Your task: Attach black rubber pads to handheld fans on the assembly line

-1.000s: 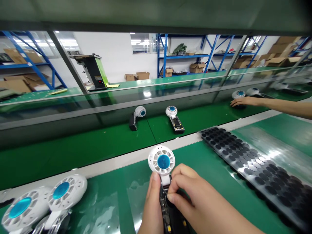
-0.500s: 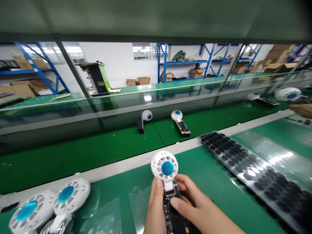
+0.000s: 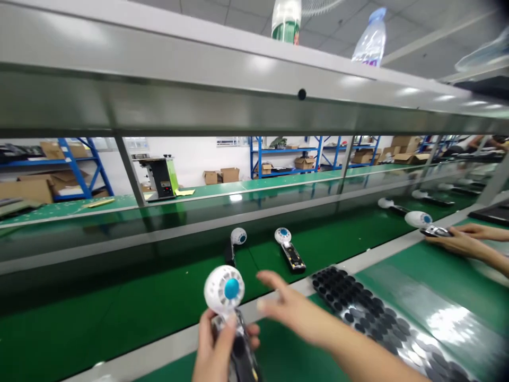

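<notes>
My left hand (image 3: 217,342) grips a handheld fan (image 3: 225,289) by its dark body, the round white head with a blue centre pointing up. To the right of it, my right hand (image 3: 296,310) is open, slightly blurred, its fingers stretched out over the near edge of the green belt (image 3: 167,297). Nothing is in that hand. Just beyond it on the belt lies a second fan (image 3: 293,258) with circuit parts showing in its handle. A third fan (image 3: 238,236) lies left of that one, its handle partly hidden by the held fan.
At right, a sheet of black round pads (image 3: 369,307) lies on the green bench. Another person's hands (image 3: 463,241) hold a fan (image 3: 419,218) beyond it. More fans lie farther along the belt. A shelf (image 3: 191,69) with bottles (image 3: 371,40) spans overhead.
My right hand has come off the fan and opened, reaching forward. The left hand keeps the fan and has moved left and forward. The camera view has tilted upward.
</notes>
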Motion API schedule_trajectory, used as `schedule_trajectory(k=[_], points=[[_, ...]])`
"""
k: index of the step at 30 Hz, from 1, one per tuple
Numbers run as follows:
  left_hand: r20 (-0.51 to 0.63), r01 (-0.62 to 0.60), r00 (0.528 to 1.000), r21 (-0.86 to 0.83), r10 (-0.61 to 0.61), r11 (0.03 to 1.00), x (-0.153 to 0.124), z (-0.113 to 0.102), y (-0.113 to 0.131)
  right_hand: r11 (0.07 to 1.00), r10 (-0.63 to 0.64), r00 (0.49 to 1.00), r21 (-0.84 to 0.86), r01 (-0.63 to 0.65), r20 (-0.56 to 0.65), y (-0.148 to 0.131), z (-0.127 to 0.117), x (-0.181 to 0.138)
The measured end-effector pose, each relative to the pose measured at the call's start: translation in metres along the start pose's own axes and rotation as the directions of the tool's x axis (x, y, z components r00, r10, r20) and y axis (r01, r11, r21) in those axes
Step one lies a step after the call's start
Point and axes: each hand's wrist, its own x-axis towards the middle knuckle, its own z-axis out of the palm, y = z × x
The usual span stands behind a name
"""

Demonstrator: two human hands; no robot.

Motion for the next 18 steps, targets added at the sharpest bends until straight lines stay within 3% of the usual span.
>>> schedule_trajectory(k=[2,4,7,9,13,16,18], points=[[-0.039,-0.044,0.998,0.271,0.057,0.962,0.042,-0.008,0.019,0.988,0.097,0.972,-0.099,-0.12,-0.213,0.016,-0.021,0.041],[-0.104,-0.05,0.99,0.379,0.096,0.924,0.085,-0.021,0.038,0.954,0.193,0.923,-0.154,-0.255,-0.334,0.036,-0.036,0.076],[-0.246,0.032,0.962,0.537,0.12,0.843,0.134,-0.042,0.053,0.919,0.258,0.879,-0.18,-0.351,-0.4,0.064,-0.045,0.105],[-0.272,0.077,0.956,0.59,0.108,0.804,0.152,-0.05,0.054,0.913,0.268,0.863,-0.173,-0.37,-0.428,0.076,-0.046,0.112],[-0.261,0.038,0.952,0.617,0.159,0.786,0.154,-0.038,0.048,0.934,0.261,0.852,-0.105,-0.342,-0.454,0.077,-0.044,0.112],[-0.199,-0.129,0.933,0.592,0.299,0.796,0.131,-0.007,0.047,0.971,0.204,0.878,-0.026,-0.239,-0.433,0.061,-0.032,0.102],[-0.076,-0.241,0.943,0.518,0.324,0.821,0.104,0.018,0.046,0.991,0.131,0.903,0.022,-0.134,-0.41,0.043,-0.015,0.085]])
